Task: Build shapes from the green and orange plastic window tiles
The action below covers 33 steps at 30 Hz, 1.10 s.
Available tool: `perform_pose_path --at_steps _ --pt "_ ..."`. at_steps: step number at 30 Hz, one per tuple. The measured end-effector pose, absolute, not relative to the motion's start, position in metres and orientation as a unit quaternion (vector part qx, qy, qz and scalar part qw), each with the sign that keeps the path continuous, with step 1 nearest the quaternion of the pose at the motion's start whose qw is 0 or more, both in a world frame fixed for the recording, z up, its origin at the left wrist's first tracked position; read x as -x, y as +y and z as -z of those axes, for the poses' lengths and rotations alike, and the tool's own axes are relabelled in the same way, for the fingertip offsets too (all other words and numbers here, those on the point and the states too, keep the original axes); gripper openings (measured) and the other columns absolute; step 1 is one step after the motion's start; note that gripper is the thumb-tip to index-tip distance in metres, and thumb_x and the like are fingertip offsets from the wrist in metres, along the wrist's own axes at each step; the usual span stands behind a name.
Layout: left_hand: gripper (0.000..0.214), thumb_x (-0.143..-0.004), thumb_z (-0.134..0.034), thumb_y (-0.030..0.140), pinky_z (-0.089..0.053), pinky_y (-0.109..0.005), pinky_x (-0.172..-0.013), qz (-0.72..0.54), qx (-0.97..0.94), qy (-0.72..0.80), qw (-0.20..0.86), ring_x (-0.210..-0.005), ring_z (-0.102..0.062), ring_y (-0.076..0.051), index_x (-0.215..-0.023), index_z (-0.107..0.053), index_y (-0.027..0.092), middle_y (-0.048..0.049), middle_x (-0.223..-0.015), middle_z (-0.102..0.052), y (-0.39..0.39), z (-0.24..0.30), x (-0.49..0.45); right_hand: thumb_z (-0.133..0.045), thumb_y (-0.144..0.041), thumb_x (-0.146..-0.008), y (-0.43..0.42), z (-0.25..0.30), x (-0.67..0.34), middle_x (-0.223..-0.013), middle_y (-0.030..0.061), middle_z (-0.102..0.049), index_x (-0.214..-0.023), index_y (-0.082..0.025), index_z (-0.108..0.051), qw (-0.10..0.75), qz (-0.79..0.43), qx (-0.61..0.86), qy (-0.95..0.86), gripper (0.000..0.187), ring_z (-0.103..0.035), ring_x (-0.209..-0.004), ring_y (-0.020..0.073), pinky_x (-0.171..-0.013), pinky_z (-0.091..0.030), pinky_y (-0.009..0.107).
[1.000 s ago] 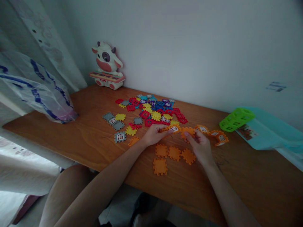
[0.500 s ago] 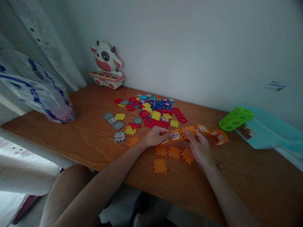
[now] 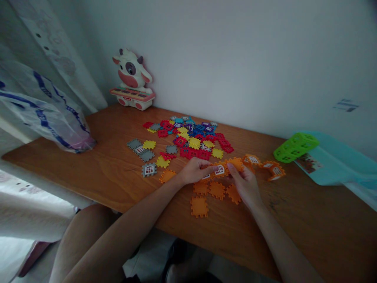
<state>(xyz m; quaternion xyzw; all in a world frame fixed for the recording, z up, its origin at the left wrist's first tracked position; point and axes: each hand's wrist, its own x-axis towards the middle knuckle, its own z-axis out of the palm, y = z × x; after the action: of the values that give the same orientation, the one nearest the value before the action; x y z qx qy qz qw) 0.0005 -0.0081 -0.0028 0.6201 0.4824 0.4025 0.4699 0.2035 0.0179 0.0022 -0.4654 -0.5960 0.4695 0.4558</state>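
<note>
My left hand (image 3: 196, 171) and my right hand (image 3: 245, 184) meet over a wooden desk. Both grip a short strip of interlocking orange plastic tiles (image 3: 226, 168), one with a white window. Beyond my right hand lie more joined orange window tiles (image 3: 273, 171), partly folded upright. Loose plain orange tiles (image 3: 199, 207) lie flat just below my hands. A heap of red, blue, yellow and purple tiles (image 3: 191, 137) spreads above them. Grey and yellow tiles (image 3: 149, 169) lie left of my left hand.
The wooden desk (image 3: 88, 165) runs along a white wall. A toy cow keyboard (image 3: 132, 94) stands at the back, a plastic bag (image 3: 50, 118) lies at the left, and a green tile cube (image 3: 296, 147) rests on a teal sheet (image 3: 330, 163) at the right.
My hands have drawn closer and now both hold the orange strip, which looks more joined up. My right hand has shifted left. The view has tilted slightly.
</note>
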Motion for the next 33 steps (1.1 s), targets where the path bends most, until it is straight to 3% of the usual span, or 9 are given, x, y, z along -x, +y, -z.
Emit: perform_pose_path --at_steps 9,12,16,21,25,28,33 --pt "0.060 -0.089 -0.058 0.070 -0.017 -0.025 -0.049 -0.403 -0.639 0.483 0.442 -0.052 -0.029 -0.008 -0.072 -0.072 0.015 0.0063 -0.054 -0.036 -0.011 0.001 -0.003 -0.081 -0.061 -0.074 0.017 -0.009 -0.204 -0.088 0.0063 -0.081 -0.088 -0.023 -0.079 0.449 -0.421 0.453 -0.645 0.041 -0.074 -0.083 0.0256 -0.077 -0.061 0.040" --pt "0.052 -0.090 -0.062 0.064 -0.023 -0.023 -0.051 -0.416 -0.629 0.485 0.443 -0.054 -0.037 -0.009 -0.081 -0.078 0.016 0.0046 -0.056 -0.048 -0.011 0.001 -0.005 -0.080 -0.063 -0.073 0.015 -0.012 -0.203 -0.086 0.0065 -0.081 -0.085 -0.022 -0.079 0.460 -0.400 0.458 -0.648 0.042 -0.074 -0.079 0.0254 -0.075 -0.061 0.041" --pt "0.045 -0.081 -0.075 0.060 -0.047 -0.027 -0.073 -0.488 -0.536 0.413 0.551 -0.080 -0.065 -0.017 -0.096 -0.080 0.017 -0.0044 -0.091 -0.075 -0.011 -0.001 -0.009 -0.081 -0.062 -0.073 0.012 -0.013 -0.202 -0.083 0.0070 -0.080 -0.083 -0.021 -0.077 0.483 -0.389 0.477 -0.623 0.043 -0.071 -0.067 0.0231 -0.061 -0.059 0.037" --pt "0.053 -0.066 -0.090 0.056 -0.056 -0.038 -0.089 -0.539 -0.371 0.320 0.685 -0.103 -0.070 -0.025 -0.098 -0.075 0.016 -0.0107 -0.109 -0.075 -0.011 0.001 -0.014 -0.077 -0.058 -0.079 0.012 -0.010 -0.202 -0.083 0.0056 -0.078 -0.085 -0.021 -0.076 0.486 -0.342 0.472 -0.651 0.038 -0.070 -0.071 0.0232 -0.065 -0.057 0.036" --pt "0.056 -0.075 -0.080 0.066 -0.058 -0.036 -0.087 -0.544 -0.383 0.332 0.669 -0.105 -0.069 -0.024 -0.101 -0.069 0.018 -0.0086 -0.111 -0.073 -0.009 0.008 -0.019 -0.070 -0.054 -0.088 0.010 -0.006 -0.200 -0.076 0.0038 -0.073 -0.085 -0.023 -0.069 0.446 -0.281 0.459 -0.715 0.032 -0.066 -0.066 0.0224 -0.063 -0.053 0.035" --pt "0.058 -0.085 -0.064 0.073 -0.058 -0.035 -0.087 -0.547 -0.419 0.366 0.625 -0.099 -0.069 -0.021 -0.106 -0.065 0.019 -0.0064 -0.107 -0.072 -0.008 0.013 -0.023 -0.064 -0.050 -0.092 0.007 -0.002 -0.196 -0.081 0.0053 -0.073 -0.088 -0.024 -0.066 0.441 -0.242 0.436 -0.747 0.026 -0.068 -0.073 0.0242 -0.070 -0.055 0.038" --pt "0.052 -0.097 -0.048 0.067 -0.052 -0.037 -0.100 -0.566 -0.525 0.421 0.476 -0.107 -0.064 -0.021 -0.110 -0.060 0.018 -0.0087 -0.111 -0.067 -0.015 0.012 -0.031 -0.056 -0.045 -0.099 0.006 0.004 -0.194 -0.094 0.0079 -0.074 -0.104 -0.024 -0.063 0.449 -0.207 0.440 -0.749 0.022 -0.070 -0.083 0.0261 -0.077 -0.057 0.041"
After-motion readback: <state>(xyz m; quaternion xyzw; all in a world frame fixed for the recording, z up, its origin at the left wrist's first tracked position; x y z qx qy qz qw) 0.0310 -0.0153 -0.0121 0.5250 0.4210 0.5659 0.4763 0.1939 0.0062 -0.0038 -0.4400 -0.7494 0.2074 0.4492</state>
